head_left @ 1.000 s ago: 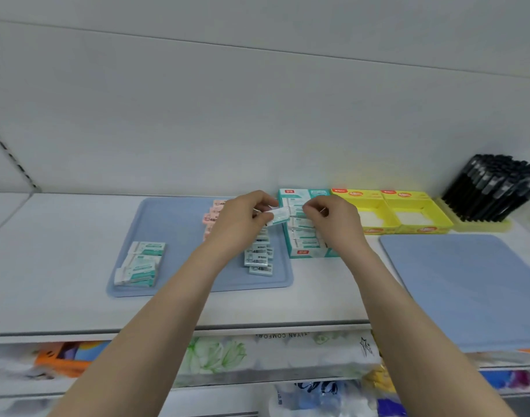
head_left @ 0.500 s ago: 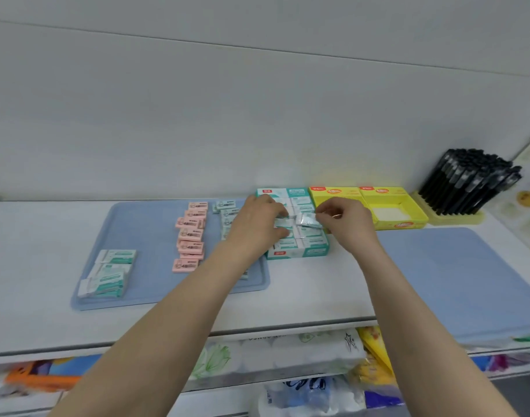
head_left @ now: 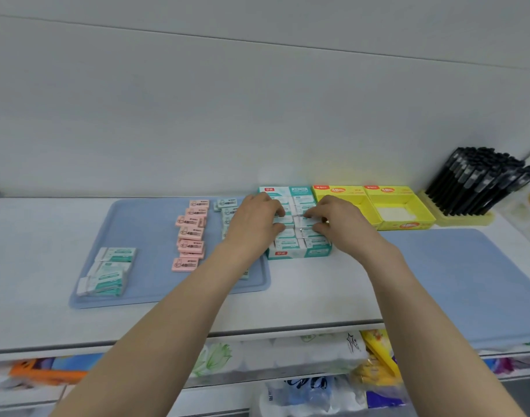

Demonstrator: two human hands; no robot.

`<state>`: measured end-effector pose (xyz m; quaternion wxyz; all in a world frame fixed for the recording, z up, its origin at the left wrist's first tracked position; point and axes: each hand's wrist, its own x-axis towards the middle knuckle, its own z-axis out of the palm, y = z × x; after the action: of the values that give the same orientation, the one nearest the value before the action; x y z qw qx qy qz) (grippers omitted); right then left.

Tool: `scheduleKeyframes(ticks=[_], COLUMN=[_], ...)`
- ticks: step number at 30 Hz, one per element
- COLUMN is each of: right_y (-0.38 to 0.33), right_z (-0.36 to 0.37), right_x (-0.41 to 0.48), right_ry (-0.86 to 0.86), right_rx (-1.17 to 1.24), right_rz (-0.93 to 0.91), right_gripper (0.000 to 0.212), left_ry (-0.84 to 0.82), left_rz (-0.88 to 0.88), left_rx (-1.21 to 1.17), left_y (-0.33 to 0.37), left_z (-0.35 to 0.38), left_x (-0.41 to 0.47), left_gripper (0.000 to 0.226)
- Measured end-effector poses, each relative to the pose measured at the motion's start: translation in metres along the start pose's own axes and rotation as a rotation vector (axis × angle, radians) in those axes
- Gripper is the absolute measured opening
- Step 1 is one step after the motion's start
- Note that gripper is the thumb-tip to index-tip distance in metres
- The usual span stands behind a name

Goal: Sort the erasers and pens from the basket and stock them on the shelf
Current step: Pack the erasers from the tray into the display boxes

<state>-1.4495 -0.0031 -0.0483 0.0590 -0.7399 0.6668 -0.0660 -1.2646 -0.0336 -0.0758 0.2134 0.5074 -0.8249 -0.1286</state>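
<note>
Head view: both hands meet over the teal eraser box (head_left: 299, 253) on the shelf (head_left: 317, 296). The right hand (head_left: 338, 222) has a narrow grip, pinching a teal eraser (head_left: 303, 221) that lies crosswise in the right column. The left hand (head_left: 251, 225) pinches the left-column eraser (head_left: 283, 220) just beside it. Packed rows crowd both; loose pink erasers (head_left: 191, 233) lie on the blue tray (head_left: 137, 224), nearer the left hand
</note>
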Motion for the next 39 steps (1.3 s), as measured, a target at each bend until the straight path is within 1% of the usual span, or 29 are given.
scheduleKeyframes(ticks=[2,7,9,13,14,16,19,22,24,26,29,32,34,36,39], right_y=[-0.001,-0.006,-0.008,-0.01,-0.012,-0.016,-0.019,-0.021,-0.03,-0.044,-0.077,-0.12,-0.15,-0.178,-0.218], right_z=[0.002,0.016,0.021,0.018,0.017,0.016,0.016,0.011,0.009,0.01,0.015,0.022,0.031,0.04,0.053], right_x=[0.0,-0.005,-0.007,-0.006,-0.005,-0.004,-0.003,-0.001,0.002,0.005,0.009,0.013,0.017,0.024,0.034], right_ry=[0.051,0.267,0.304,0.305,0.313,0.292,0.199,0.153,0.151,0.2,0.278,0.269,0.244,0.2,0.136], right_rx=[0.012,0.061,0.039,-0.032,-0.014,0.007,-0.031,-0.03,-0.037,0.011,0.131,0.239,0.276,0.308,0.287], right_rz=[0.016,0.027,0.019,-0.019,-0.015,0.004,0.025,0.075,0.093,0.084,-0.003,-0.171,-0.28,-0.355,-0.474], right_gripper=[0.036,0.032,0.029,0.019,0.02,0.028,0.026,0.026,0.026,0.029,0.026,0.024,0.025,0.026,0.027], left_ry=[-0.001,-0.011,-0.013,-0.019,-0.019,-0.024,-0.041,-0.08,-0.09,-0.04,0.094,0.198,0.233,0.207,0.09], left_rz=[0.0,0.001,0.013,0.047,0.054,0.068,0.075,0.097,0.112,0.077,-0.005,-0.124,-0.226,-0.316,-0.395], left_rx=[-0.003,-0.005,-0.002,0.013,0.012,0.015,0.019,0.034,0.033,0.012,0.001,0.022,0.053,0.071,0.034], left_y=[0.0,-0.002,-0.004,-0.005,-0.006,-0.005,-0.006,-0.008,-0.014,-0.027,-0.058,-0.097,-0.123,-0.145,-0.162], left_z=[-0.001,-0.003,-0.004,-0.009,-0.009,-0.01,-0.011,-0.016,-0.024,-0.037,-0.064,-0.094,-0.11,-0.119,-0.127], left_x=[0.0,-0.002,-0.004,-0.007,-0.007,-0.008,-0.008,-0.009,-0.015,-0.027,-0.054,-0.092,-0.123,-0.152,-0.181], left_gripper=[0.027,0.028,0.029,0.031,0.032,0.031,0.028,0.025,0.027,0.03,0.028,0.021,0.018,0.017,0.023])
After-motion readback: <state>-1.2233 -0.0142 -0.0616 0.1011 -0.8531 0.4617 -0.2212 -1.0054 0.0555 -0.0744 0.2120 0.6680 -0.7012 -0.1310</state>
